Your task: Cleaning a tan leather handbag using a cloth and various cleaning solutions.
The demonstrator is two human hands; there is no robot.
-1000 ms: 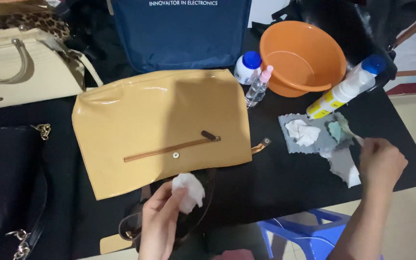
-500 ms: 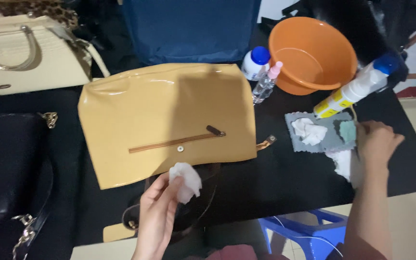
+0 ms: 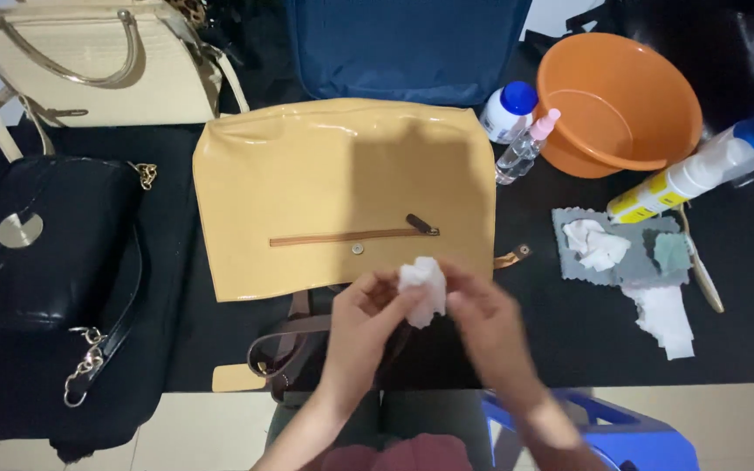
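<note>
Hands [image 3: 429, 318] pinch wipe [image 3: 423, 288] beside bag [image 3: 342, 196].

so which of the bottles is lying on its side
The long white bottle with the blue cap and yellow label, right of the orange basin. The squat white bottle and small clear spray bottle stand upright.

We bring our left hand [image 3: 364, 318] and right hand [image 3: 490, 323] together, fingers [image 3: 394, 301] pinched shut, both forearms angled inward.
</note>
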